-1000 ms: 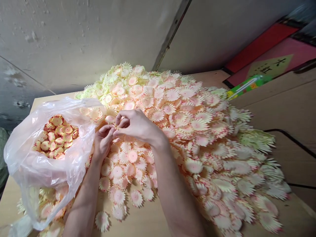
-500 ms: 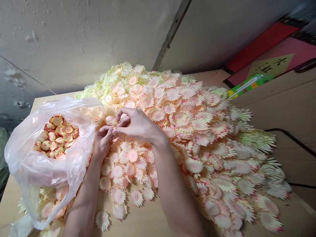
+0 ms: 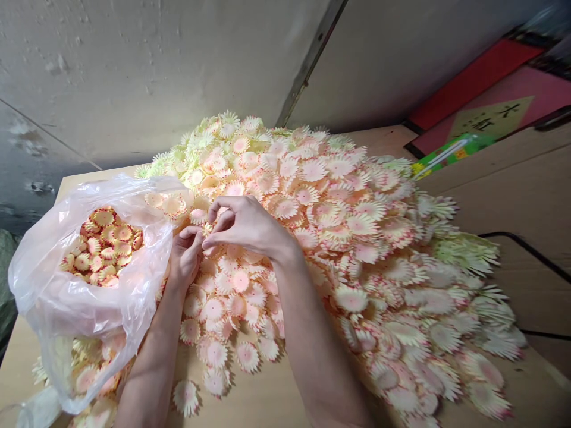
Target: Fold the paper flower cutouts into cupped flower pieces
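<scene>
A large heap of cream and pink paper flowers [image 3: 339, 238] covers a wooden table [image 3: 267, 404]. Over its left part, my left hand [image 3: 184, 258] and my right hand [image 3: 247, 226] meet fingertip to fingertip. Both pinch a small flower piece [image 3: 206, 229] between them, most of it hidden by the fingers. A clear plastic bag [image 3: 89, 297] lies just left of my left hand, open at the top, with several smaller red-edged flowers [image 3: 102, 244] inside.
A grey wall [image 3: 134, 71] rises behind the table. At the back right lie red and pink boards [image 3: 482, 95] and a green packet [image 3: 450, 151]. Brown cardboard [image 3: 513, 196] with a black cord [image 3: 526, 252] sits at the right.
The hands have stayed together at the same spot; only the right hand's fingers have shifted a little around the pinched piece.
</scene>
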`<move>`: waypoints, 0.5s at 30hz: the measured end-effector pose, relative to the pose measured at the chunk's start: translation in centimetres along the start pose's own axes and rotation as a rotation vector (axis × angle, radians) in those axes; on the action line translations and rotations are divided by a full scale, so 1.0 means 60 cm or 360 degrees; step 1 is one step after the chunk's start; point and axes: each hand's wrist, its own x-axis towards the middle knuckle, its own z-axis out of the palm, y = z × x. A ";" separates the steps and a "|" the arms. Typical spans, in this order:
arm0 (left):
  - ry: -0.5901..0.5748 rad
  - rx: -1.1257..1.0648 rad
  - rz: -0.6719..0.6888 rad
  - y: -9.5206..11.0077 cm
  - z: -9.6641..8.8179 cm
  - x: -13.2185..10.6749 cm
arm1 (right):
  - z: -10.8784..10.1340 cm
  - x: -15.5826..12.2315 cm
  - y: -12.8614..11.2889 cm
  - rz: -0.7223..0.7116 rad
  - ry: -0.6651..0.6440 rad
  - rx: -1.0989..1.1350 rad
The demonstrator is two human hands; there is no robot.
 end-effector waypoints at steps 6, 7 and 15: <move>0.0013 -0.0066 -0.0035 0.001 0.003 0.001 | 0.000 0.000 0.006 -0.0057 -0.0025 0.0054; 0.0008 -0.0070 -0.0045 0.002 0.003 0.001 | -0.001 0.000 0.007 -0.0055 -0.0035 0.0070; 0.0042 -0.0037 -0.0008 0.003 0.006 0.000 | -0.008 -0.003 0.008 -0.0075 -0.0037 0.0072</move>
